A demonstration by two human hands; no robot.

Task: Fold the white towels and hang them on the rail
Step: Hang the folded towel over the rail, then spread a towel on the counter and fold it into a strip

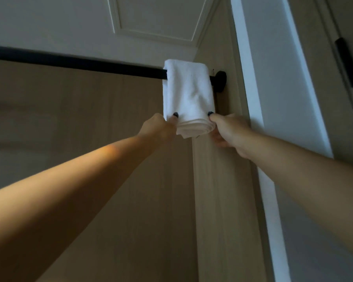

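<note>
A folded white towel hangs over the black rail near the rail's right end, close to its round black wall mount. My left hand pinches the towel's lower left corner, thumb on the front. My right hand pinches the lower right corner the same way. Both arms reach up toward it. The towel's bottom edge shows several stacked layers.
The rail runs leftward across a tan wood-grain wall. A white panelled ceiling is above. To the right stand a white door frame and a dark handle on a further panel.
</note>
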